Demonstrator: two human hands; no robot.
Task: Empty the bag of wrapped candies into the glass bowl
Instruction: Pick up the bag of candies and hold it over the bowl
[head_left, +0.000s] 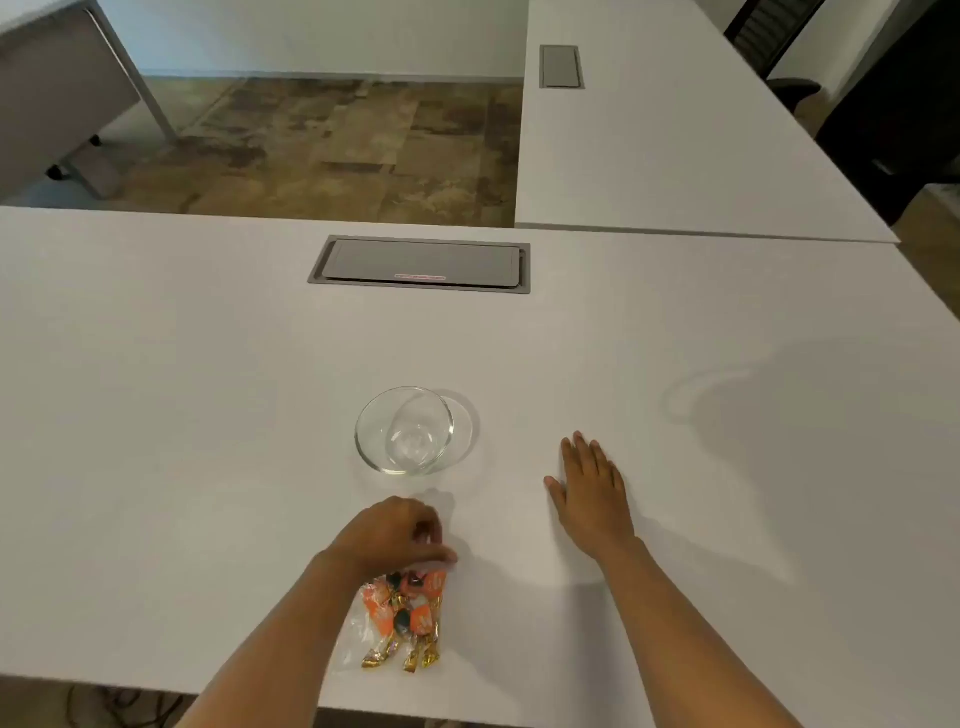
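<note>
On the white table (208, 364), the left hand (395, 535) pinches the top of the candy bag (400, 618). The right hand (589, 483) lies flat and open. The glass bowl (404, 430) sits empty just ahead. Next, probably: lift the bag and tip it over the bowl.

The broad, flat white desk (208, 364) fills most of the frame in plain, unpatterned white. At lower centre, the clear crinkled plastic bag (358, 631) shows bright orange, gold and dark wrapped candies (410, 613) inside. Above it, the round colourless glass bowl (404, 430) is see-through, letting the white through. A rectangular grey metal cable hatch (421, 265) at upper centre carries a small red-and-white label. The mottled brown and tan tiled floor (332, 145) lies along the top.
</note>
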